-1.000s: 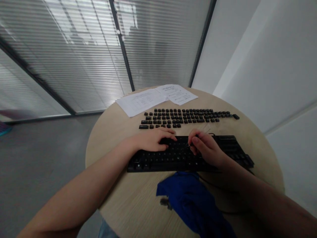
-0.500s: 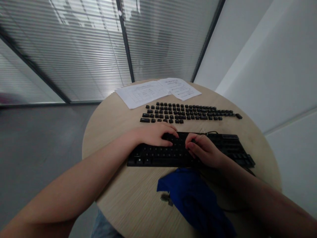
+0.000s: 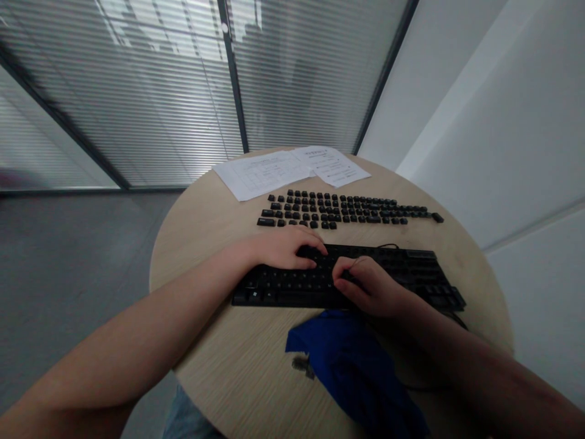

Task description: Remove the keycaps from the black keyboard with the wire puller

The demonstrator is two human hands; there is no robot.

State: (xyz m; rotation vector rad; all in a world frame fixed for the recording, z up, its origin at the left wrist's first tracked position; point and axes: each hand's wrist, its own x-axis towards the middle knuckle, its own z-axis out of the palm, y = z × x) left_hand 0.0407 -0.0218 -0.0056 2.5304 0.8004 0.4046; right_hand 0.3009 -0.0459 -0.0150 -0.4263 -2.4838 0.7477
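There is one round desk (image 3: 198, 244), and on it one black keyboard (image 3: 308, 284) lies in the middle, just in front of the person. Two hands are working there. The left hand (image 3: 289, 248) rests over the left half of the keyboard, its thumb and first finger standing apart, with the fingertips on or just above the keys — I cannot tell which. The right hand (image 3: 368, 285) is curled over the middle part, with fingers bent towards the thumb; a faint thin line shows at it, but I cannot tell whether this grip is clamped on something. Behind the keyboard are many loose black keycaps (image 3: 337, 217), laid in several rows, too small and too close to count surely. Farther back there are two printed sheets, one on the left (image 3: 260, 175) and one on the right (image 3: 337, 169), which meet. On the near side lies one blue cloth (image 3: 351, 369), crumpled, and beside its left edge a small dark grey object (image 3: 301, 365) — its kind is not clear.
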